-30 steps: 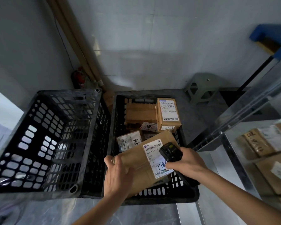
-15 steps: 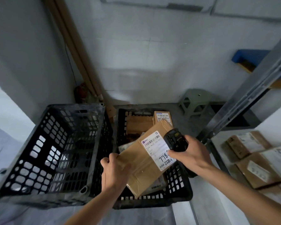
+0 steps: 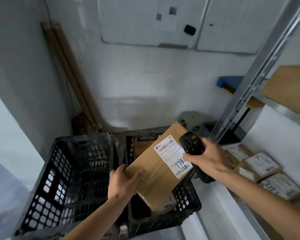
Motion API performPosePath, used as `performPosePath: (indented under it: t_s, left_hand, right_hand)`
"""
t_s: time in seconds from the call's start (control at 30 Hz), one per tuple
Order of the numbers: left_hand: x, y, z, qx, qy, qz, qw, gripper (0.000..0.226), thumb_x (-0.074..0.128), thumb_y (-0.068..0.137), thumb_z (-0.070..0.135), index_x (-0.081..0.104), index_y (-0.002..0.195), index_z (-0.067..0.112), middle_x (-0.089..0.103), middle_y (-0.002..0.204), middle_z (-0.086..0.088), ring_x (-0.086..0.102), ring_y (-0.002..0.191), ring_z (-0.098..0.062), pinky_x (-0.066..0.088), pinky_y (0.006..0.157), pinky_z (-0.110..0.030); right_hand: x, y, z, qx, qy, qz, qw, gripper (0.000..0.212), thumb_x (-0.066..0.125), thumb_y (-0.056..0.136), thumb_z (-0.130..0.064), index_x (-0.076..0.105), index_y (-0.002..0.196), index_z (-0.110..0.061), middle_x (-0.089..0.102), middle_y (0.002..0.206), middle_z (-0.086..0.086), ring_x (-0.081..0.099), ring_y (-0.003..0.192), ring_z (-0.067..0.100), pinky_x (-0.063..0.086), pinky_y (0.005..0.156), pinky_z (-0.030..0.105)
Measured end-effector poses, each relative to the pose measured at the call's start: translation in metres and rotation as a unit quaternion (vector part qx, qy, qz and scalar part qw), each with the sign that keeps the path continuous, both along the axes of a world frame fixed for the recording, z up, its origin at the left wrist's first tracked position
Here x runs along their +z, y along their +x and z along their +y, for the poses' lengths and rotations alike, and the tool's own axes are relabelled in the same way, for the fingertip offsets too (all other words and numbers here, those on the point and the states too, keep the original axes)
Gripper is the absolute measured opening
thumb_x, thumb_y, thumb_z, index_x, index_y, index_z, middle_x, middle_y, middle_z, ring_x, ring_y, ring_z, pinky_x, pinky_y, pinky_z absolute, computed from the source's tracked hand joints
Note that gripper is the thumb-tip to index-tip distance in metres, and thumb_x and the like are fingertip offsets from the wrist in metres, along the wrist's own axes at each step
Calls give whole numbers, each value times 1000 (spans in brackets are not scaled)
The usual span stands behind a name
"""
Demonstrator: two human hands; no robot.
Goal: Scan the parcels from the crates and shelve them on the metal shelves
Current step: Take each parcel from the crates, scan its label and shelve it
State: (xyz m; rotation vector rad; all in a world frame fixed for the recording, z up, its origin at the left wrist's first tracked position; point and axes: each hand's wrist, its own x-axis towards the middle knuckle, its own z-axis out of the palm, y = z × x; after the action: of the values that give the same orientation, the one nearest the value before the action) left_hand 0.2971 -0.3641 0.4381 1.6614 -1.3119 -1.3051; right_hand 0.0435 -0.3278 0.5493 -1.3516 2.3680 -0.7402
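Observation:
My left hand [image 3: 123, 181] grips the near lower corner of a brown cardboard parcel [image 3: 156, 168] held tilted above the right black crate [image 3: 187, 203]. A white shipping label [image 3: 173, 155] with a barcode faces up on the parcel. My right hand [image 3: 206, 157] holds a black handheld scanner [image 3: 191, 144] against the label's right edge. More parcels lie in the right crate, mostly hidden under the held one. The left black crate [image 3: 68, 179] looks empty. The metal shelves [image 3: 260, 80] stand at the right.
Several labelled parcels [image 3: 260, 168] lie on the lower shelf at right, and one brown box [image 3: 289, 87] sits on the shelf above. A small green stool [image 3: 192, 120] stands behind the crates. Wooden poles [image 3: 68, 73] lean in the left corner. A whiteboard [image 3: 145, 21] hangs on the wall.
Both hands have lifted the parcel and scanner higher above the right crate, and the view has tilted up, showing the whiteboard and the upper shelf.

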Motion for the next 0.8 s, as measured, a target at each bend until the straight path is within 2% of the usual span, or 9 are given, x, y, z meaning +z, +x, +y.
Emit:
performPosePath:
  t_s: [0.1, 0.2, 0.33, 0.5, 0.57, 0.67, 0.73, 0.8]
  left_hand:
    - [28, 8, 2, -23, 5, 27, 999, 86, 85, 65, 59, 57, 132, 15, 58, 119, -5, 69, 91, -22, 62, 54, -32]
    - [53, 13, 7, -36, 27, 54, 998, 69, 87, 72, 44, 56, 128, 17, 62, 113, -3, 70, 87, -20, 62, 56, -32]
    - [87, 14, 17, -58, 73, 116, 989, 65, 90, 69, 35, 55, 119, 12, 60, 113, -7, 68, 89, -24, 63, 58, -39]
    - [110, 13, 30, -104, 94, 140, 980, 57, 89, 72, 31, 55, 111, 7, 63, 111, -13, 70, 89, -30, 63, 62, -43]
    - [117, 11, 34, -123, 98, 148, 976, 57, 89, 72, 32, 55, 111, 7, 63, 112, -13, 70, 91, -31, 62, 61, -41]
    - [124, 6, 40, -153, 93, 146, 973, 59, 91, 68, 34, 57, 111, 13, 62, 115, -11, 69, 95, -29, 61, 59, -37]
    - [129, 2, 44, -173, 82, 132, 973, 60, 92, 63, 38, 60, 110, 19, 65, 115, -8, 70, 95, -26, 62, 63, -36]
    - [131, -2, 48, -197, 60, 115, 972, 61, 91, 60, 46, 64, 110, 24, 70, 108, -4, 72, 92, -20, 59, 68, -29]
  right_hand:
    - [31, 12, 13, 3, -9, -3, 1000, 36, 88, 67, -41, 67, 93, -28, 69, 85, -15, 63, 78, 5, 48, 62, 25]
    - [56, 19, 25, -2, -25, -10, 1000, 36, 89, 66, -39, 69, 93, -27, 71, 85, -13, 67, 80, 7, 59, 71, 34]
    - [88, 21, 38, -11, -34, -3, 999, 39, 90, 66, -39, 69, 97, -25, 70, 89, -11, 65, 81, 6, 58, 73, 31]
    - [118, 16, 60, -20, -23, 4, 1000, 41, 90, 64, -41, 70, 96, -26, 73, 87, -11, 68, 81, 7, 59, 76, 32]
    - [127, 15, 72, -24, -25, 4, 999, 39, 91, 66, -39, 70, 96, -26, 73, 88, -10, 68, 80, 7, 58, 74, 30]
    - [141, 11, 88, -31, -26, 6, 999, 37, 89, 67, -37, 70, 95, -25, 73, 88, -8, 68, 81, 10, 60, 78, 35]
    - [149, 8, 98, -32, -25, 4, 999, 35, 88, 67, -38, 70, 93, -24, 73, 86, -7, 69, 81, 12, 61, 79, 39]
    - [154, 6, 107, -35, -31, 6, 999, 36, 88, 65, -40, 70, 92, -24, 73, 87, -8, 69, 83, 13, 60, 81, 41]
